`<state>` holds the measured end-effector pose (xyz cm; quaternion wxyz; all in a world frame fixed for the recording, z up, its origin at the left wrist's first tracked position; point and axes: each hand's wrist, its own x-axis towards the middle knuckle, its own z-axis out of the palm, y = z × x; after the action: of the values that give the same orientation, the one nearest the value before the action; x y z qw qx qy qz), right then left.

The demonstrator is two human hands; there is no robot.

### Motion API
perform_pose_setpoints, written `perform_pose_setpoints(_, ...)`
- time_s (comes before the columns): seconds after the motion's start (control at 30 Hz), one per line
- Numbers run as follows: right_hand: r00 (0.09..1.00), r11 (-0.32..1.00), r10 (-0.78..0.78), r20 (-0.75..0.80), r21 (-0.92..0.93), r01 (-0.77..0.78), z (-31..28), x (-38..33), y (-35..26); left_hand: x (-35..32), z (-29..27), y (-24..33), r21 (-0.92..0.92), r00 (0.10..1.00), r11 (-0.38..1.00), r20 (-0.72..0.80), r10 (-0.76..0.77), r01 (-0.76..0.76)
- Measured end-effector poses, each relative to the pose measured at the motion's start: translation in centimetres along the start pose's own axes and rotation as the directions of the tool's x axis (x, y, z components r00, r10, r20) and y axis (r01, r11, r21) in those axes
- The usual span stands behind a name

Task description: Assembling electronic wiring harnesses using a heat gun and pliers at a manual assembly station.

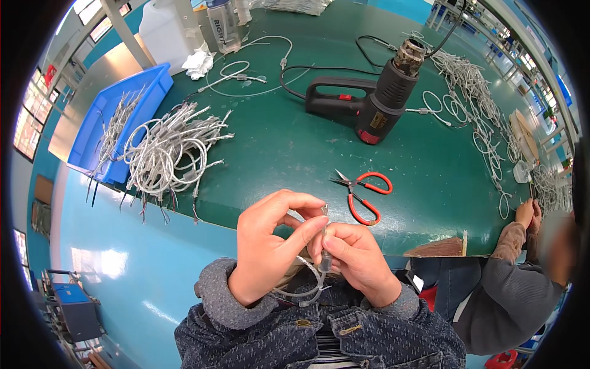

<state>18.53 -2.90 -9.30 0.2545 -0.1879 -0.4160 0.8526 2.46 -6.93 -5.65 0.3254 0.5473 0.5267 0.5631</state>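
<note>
A clear-sheathed cable [321, 284] with a small grey cylindrical piece on it is held up in front of my chest, the rest of it looping below. My left hand [270, 243] pinches its upper end between thumb and fingers. Just to the right, my right hand [359, 261] grips the same cable a little lower, thumb against forefinger. The tip between my fingers is too small to make out. Beyond my hands, red-handled scissors [351, 183] lie spread on the green table [276, 160], touched by neither hand.
A black heat gun [384, 98] stands nozzle up. At left, bundled cables [166, 150] lie beside a blue tray [132, 92] holding more. Tangled cables [473, 86] run along the right. A bottle [224, 27] and crumpled tissue [198, 61] sit behind. A co-worker [522, 289] works at right.
</note>
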Motion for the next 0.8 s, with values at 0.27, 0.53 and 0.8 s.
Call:
perform_pose_setpoints(0.27,0.997,0.994,0.008,-0.079,-0.110,-0.016,0.3,-0.1,-0.3,0.4,-0.4,-0.2,0.009,0.999,0.999,-0.016,0.044,-0.043)
perform_pose_setpoints(0.53,0.999,0.991,0.001,-0.048,-0.135,-0.008,-0.2,-0.2,0.0,0.7,-1.0,-0.6,-0.116,0.999,0.992,0.029,-0.042,0.045)
perform_pose_setpoints(0.8,0.995,0.988,0.011,-0.098,-0.149,-0.026,0.9,-0.6,-2.3,2.1,-2.6,-1.2,-0.007,0.944,0.986,0.289,0.160,-0.165)
